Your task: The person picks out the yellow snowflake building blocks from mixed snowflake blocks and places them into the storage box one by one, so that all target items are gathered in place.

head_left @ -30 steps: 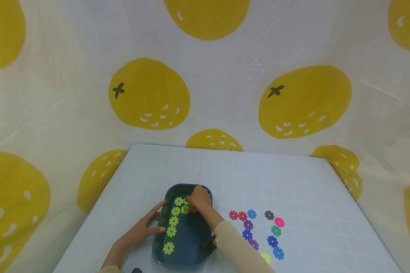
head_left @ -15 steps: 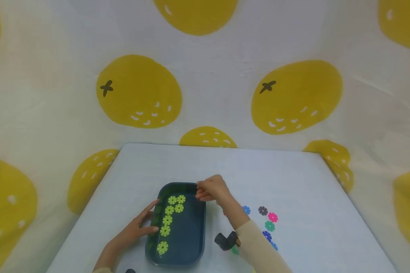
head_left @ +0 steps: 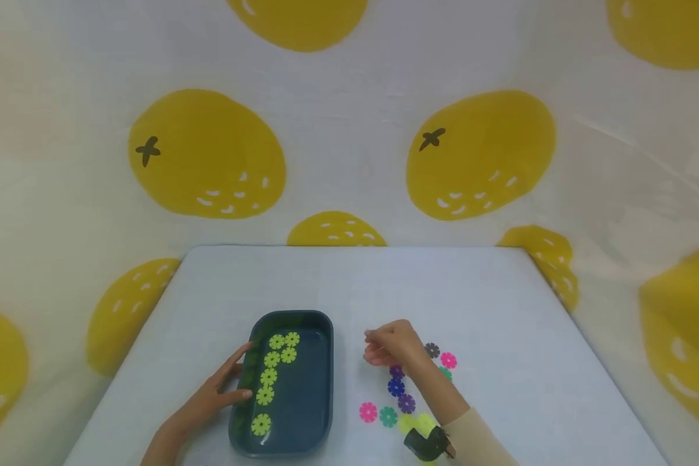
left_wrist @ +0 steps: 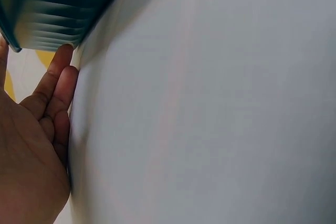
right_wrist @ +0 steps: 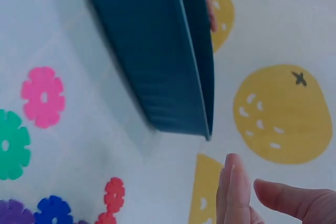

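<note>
In the head view my left hand [head_left: 212, 391] rests at the left side of a dark teal tray [head_left: 320, 427], its thumb and forefinger touching the rim. The left wrist view shows fairly straight fingers [left_wrist: 62, 80] beside the tray's wall. Several yellow-green flower-shaped discs [head_left: 269, 376] lie flat in the tray, along its left and far part. My right hand [head_left: 399, 343] is above the table between the tray and the loose discs. In the right wrist view a gap separates the thumb [right_wrist: 283, 196] from the fingers, with nothing visible between them.
Right of the tray lie flower-shaped discs: pink [head_left: 368, 412], green [head_left: 388, 417], blue [head_left: 396, 388], purple [head_left: 406, 404], yellow-green [head_left: 426, 423] and black [head_left: 432, 350]. A black strapped device [head_left: 422, 445] is on the right wrist. A fruit-print cloth [head_left: 338, 149] hangs behind the white table [head_left: 256, 278].
My right hand has left the far part of the tray and moved right, over the table. The left hand stays at the tray. The head view has shifted to the right.
</note>
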`<state>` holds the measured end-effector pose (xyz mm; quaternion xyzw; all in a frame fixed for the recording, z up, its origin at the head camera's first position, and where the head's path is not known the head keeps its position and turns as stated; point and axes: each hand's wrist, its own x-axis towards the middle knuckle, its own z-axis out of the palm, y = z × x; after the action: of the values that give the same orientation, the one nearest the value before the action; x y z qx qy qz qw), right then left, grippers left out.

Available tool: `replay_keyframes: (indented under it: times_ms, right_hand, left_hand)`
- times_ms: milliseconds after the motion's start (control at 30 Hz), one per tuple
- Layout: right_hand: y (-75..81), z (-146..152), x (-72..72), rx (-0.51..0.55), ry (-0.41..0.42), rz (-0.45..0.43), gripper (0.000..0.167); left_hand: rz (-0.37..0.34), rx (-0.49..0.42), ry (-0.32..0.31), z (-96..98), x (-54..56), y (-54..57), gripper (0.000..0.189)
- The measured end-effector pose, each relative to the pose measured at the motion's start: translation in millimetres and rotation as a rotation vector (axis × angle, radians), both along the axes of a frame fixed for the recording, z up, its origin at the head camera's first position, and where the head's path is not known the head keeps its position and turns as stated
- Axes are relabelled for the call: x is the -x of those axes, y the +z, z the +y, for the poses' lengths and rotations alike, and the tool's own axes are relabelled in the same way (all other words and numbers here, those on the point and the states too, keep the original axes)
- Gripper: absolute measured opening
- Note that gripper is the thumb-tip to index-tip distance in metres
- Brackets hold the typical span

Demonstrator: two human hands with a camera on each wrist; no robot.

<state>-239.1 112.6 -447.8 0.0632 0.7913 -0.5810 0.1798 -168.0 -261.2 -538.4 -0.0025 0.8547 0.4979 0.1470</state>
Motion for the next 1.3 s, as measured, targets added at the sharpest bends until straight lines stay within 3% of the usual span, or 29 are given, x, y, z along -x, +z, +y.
replay_keyframes:
  times_ms: [233,433,767,867,1167,1300]
  right_hand:
    - [-14.2,38.7,-21.9,-0.099,-0.035,-0.005,0.026]
    - [-27.2,66.5,-31.4,-0.203,-0.072,-0.052,0.024]
    - [-38.9,92.4,-48.4,-0.256,-0.065,-0.116,0.020]
    - [-44.6,101.7,-52.9,-0.235,0.008,-0.101,0.021]
    - [-64.3,130.3,-60.5,-0.148,0.366,-0.024,0.038]
    - [-66.2,137.8,-64.3,-0.167,0.498,0.040,0.042]
  left_hand:
    - [-0.025,0.000,0.003,1.9,-0.9,4.6,0.087]
    - [-0.032,0.021,-0.007,-3.5,1.5,4.1,0.089]
    - [-0.053,0.010,-0.011,-3.8,4.6,0.4,0.091]
    - [-0.064,0.022,-0.004,-2.3,4.0,0.7,0.093]
    - [-0.085,0.002,0.008,-2.9,3.2,1.7,0.092]
    - [-0.089,-0.012,0.004,-2.6,4.1,2.1,0.091]
